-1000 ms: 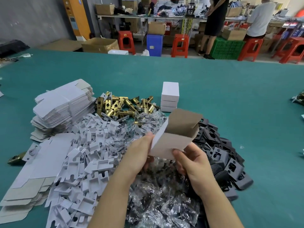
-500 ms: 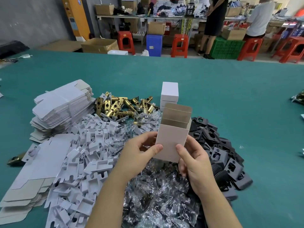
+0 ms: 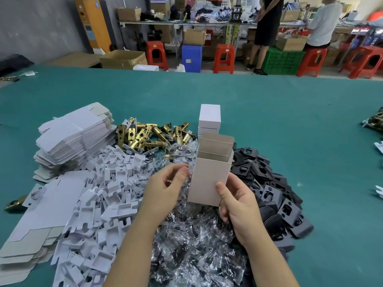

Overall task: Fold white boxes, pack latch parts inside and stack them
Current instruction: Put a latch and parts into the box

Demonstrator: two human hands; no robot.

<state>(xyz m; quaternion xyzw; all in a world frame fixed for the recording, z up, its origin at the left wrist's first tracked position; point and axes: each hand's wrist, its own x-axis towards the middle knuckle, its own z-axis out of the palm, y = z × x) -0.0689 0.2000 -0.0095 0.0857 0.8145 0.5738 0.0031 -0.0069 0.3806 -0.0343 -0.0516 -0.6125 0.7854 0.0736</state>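
My right hand (image 3: 236, 200) holds a white box (image 3: 209, 179) upright above the parts, thumb on its front face, top flaps open and brown inside. My left hand (image 3: 165, 188) hovers just left of the box with loosely curled fingers and holds nothing. Behind the box stands a short stack of closed white boxes (image 3: 209, 119). Brass latch bolts (image 3: 149, 135) lie in a heap at the back. White card inserts (image 3: 103, 193) are piled to the left, clear plastic bags (image 3: 192, 245) lie under my hands, and black plates (image 3: 273, 193) lie to the right.
Flat unfolded box blanks (image 3: 72, 135) are stacked at the far left, more blanks (image 3: 41, 214) lie nearer me. The green table (image 3: 290, 121) stretches to the right and back. Stools, crates and two standing people are beyond the table's far edge.
The box was turned from tilted to upright with its flaps open. My left hand let go of the box and drew slightly left; my right hand keeps hold of it.
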